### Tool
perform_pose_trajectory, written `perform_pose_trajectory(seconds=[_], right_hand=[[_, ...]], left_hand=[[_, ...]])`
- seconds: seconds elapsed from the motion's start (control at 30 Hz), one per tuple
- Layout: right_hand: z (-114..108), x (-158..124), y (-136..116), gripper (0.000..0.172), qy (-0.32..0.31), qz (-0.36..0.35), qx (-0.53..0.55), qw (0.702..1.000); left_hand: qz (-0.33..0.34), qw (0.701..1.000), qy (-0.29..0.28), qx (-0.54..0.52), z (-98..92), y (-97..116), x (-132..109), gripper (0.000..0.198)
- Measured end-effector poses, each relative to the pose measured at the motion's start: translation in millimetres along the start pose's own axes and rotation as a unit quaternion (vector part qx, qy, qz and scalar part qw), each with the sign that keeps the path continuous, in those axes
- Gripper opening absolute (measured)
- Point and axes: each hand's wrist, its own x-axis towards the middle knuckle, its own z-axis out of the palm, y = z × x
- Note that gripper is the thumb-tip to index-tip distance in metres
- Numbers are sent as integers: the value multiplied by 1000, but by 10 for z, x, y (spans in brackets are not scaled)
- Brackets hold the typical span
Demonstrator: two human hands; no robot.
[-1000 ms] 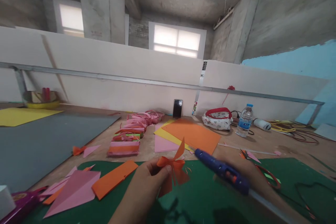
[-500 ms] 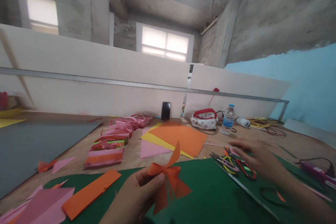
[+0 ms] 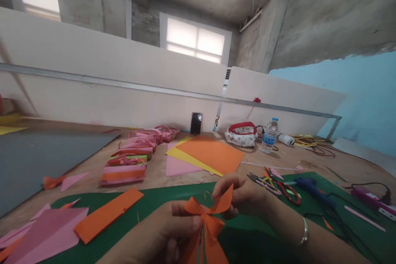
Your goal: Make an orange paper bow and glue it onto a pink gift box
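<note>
The grip of the left hand (image 3: pixel 173 231) is clamped on the knot of the orange paper bow (image 3: pixel 213 225), and the grip of the right hand (image 3: pixel 247 196) is pinched shut on the bow's upper right wing. The bow is held just above the near edge of the desk (image 3: pixel 309 161), over a green mat (image 3: pixel 154 202). An orange sheet (image 3: pixel 213 154) lies toward the far edge and an orange strip (image 3: pixel 107 214) near the left hand. A blue glue gun (image 3: pixel 312 189) and scissors (image 3: pixel 284 192) lie just right of the right hand
</note>
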Motion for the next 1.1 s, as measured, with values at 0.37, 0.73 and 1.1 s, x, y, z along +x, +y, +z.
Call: perform_pose_trajectory(seconds=[0.37,0.73,1.1], right_hand=[[94,7,-39,39,-35,41,-67,996],[214,-14,-208,20,-8,101,-232,967],[389,-73,-351,4,27,70,-448,891]], left_hand=[[17,989,1,145,-176,-103,205,29],[30,948,61,310,-213,-51,226,18],[18,941,56,332,-299,-135,307,28]])
